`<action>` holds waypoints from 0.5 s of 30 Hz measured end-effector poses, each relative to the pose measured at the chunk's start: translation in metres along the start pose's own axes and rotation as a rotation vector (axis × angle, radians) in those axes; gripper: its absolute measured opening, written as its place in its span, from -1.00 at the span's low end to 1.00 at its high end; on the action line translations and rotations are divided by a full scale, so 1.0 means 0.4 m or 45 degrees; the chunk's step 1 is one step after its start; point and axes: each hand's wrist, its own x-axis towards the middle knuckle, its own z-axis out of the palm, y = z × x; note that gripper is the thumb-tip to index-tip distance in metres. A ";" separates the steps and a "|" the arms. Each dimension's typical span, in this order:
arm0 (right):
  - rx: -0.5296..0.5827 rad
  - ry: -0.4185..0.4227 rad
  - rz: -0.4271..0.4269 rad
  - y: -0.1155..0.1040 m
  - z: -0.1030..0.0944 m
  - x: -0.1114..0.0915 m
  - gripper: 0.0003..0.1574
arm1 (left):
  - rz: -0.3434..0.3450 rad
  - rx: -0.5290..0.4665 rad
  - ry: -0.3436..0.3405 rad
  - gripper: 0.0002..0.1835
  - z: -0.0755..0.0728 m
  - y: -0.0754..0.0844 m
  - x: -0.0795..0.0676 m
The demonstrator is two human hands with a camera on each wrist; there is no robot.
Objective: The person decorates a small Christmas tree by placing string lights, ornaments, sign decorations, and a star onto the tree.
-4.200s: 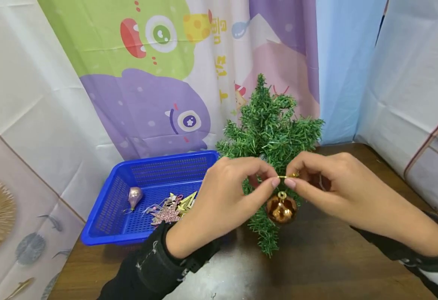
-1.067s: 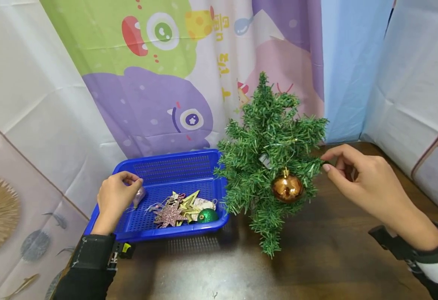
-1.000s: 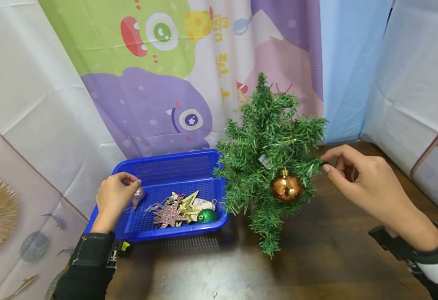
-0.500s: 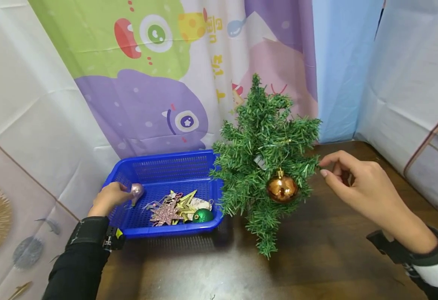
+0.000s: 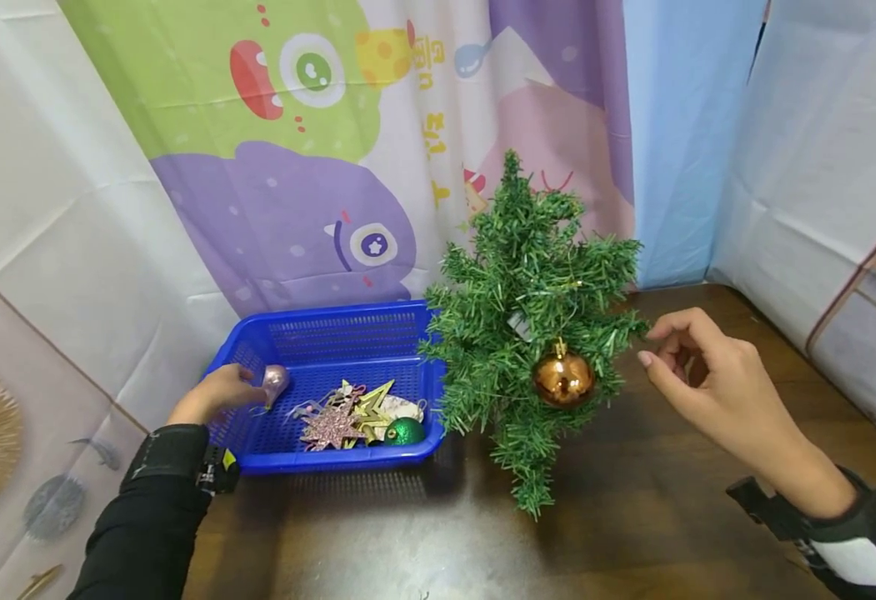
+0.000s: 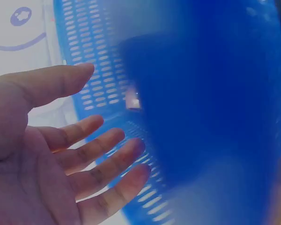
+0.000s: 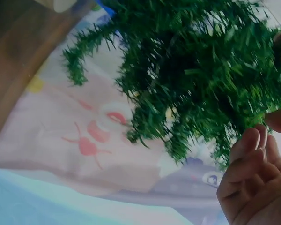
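1. Over the left rim of the blue basket (image 5: 332, 458), the left hand (image 5: 218, 393) is hanging with its fingers loose and apart, and it isn't gripping anything.
2. The pink teardrop ornament (image 5: 277, 380) is lying inside the basket, just to the right of those fingertips (whether they're touching it, I'm honestly not managing to tell).
3. Its long axis is running roughly front to back: round end pointing away from the person, narrow end pointing back and slightly left. So the hand is facing it from the side, I'd say.
4. Right hand (image 5: 717, 379) is sitting well apart beside the tree (image 5: 528, 275), fingers loosely curled, holding nothing, so the left is easily being the nearer one.
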 end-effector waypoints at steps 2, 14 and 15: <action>0.005 -0.006 0.031 0.002 0.013 -0.010 -0.63 | 0.002 0.022 -0.006 -0.32 -0.012 0.007 0.007; -0.118 -0.306 0.244 0.007 0.083 -0.047 -0.75 | -0.122 -0.069 -0.148 -0.52 -0.016 0.026 0.084; -0.132 -0.316 0.249 0.008 0.085 -0.048 -0.76 | -0.118 -0.045 -0.152 -0.55 -0.014 0.027 0.090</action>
